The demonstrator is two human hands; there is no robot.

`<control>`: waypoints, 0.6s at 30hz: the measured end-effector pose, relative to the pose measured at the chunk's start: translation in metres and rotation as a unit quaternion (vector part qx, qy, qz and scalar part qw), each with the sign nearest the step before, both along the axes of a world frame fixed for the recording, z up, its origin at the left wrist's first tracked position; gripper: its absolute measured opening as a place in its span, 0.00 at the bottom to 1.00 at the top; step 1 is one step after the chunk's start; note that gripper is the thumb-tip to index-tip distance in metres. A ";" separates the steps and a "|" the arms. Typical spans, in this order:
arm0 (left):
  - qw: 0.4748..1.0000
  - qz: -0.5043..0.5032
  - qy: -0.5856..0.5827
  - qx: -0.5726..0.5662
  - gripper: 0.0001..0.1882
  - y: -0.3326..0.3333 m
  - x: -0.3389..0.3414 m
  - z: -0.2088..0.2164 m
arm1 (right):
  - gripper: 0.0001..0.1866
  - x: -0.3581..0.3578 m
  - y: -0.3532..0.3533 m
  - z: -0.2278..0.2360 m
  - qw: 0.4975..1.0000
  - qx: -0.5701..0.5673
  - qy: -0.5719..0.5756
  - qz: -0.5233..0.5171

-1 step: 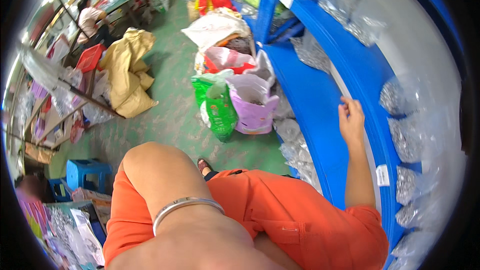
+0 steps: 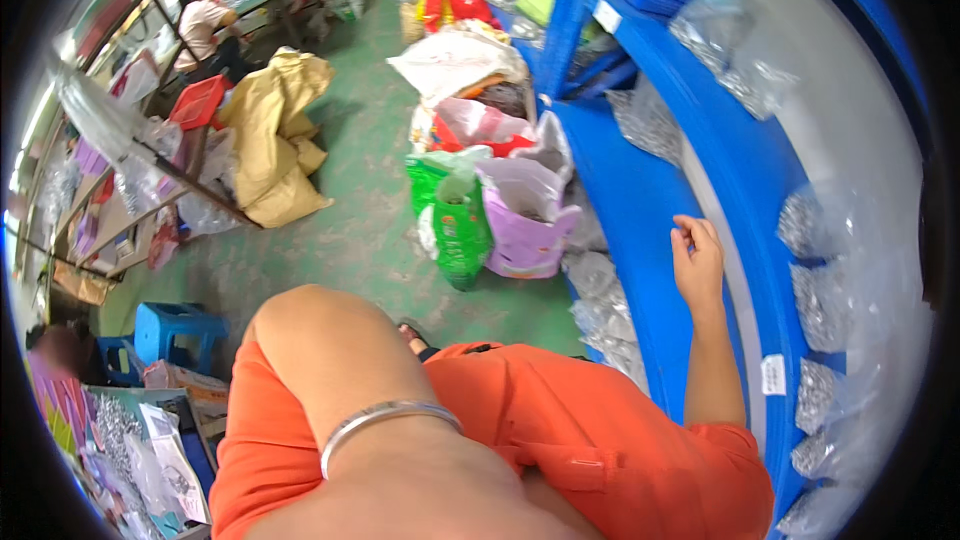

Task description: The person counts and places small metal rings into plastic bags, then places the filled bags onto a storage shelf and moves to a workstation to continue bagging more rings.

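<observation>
My left hand [image 2: 420, 490] is raised very close at the lower edge, its back blurred and its fingers out of sight. A silver bangle [image 2: 385, 413] circles that wrist, and the bent elbow points ahead over the floor. My right hand [image 2: 698, 258] hangs in front of the blue shelf rack [image 2: 620, 190], fingers loosely curled, thumb apart, nothing visible in it. Nearest to it on the shelves are clear plastic bags of small silvery parts [image 2: 818, 305].
Open sacks stand on the green floor ahead: a lilac bag [image 2: 525, 225], a green bag [image 2: 460, 235] and a white sack [image 2: 460, 65]. At left are a tan sack [image 2: 270, 140], a red basket [image 2: 200, 102] and a blue stool [image 2: 178, 332]. A person [image 2: 205, 25] sits farther back.
The view has turned slightly left, so the sacks and shelves sit farther right. My right hand is a little lower in the picture; my left arm keeps its raised pose.
</observation>
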State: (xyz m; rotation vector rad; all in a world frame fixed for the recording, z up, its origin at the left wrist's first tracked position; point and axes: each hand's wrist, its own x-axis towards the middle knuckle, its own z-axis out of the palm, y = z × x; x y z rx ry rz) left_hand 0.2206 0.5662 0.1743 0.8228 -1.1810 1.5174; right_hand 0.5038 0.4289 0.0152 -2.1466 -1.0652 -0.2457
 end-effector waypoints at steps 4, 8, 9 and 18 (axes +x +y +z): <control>0.997 0.075 -0.011 0.006 0.07 0.059 -0.037 0.001 | 0.08 -0.049 0.092 -0.016 0.995 -0.023 0.050 0.078; 0.989 0.147 -0.027 -0.007 0.07 0.136 -0.069 0.008 | 0.07 -0.091 0.175 -0.028 0.986 -0.033 0.120 0.115; 0.986 0.164 -0.029 -0.011 0.08 0.157 -0.077 0.010 | 0.06 -0.101 0.198 -0.028 0.983 -0.023 0.132 0.122; 0.907 0.419 -0.005 -0.044 0.11 0.338 -0.143 0.030 | 0.06 -0.112 0.360 0.041 0.982 0.116 0.091 0.119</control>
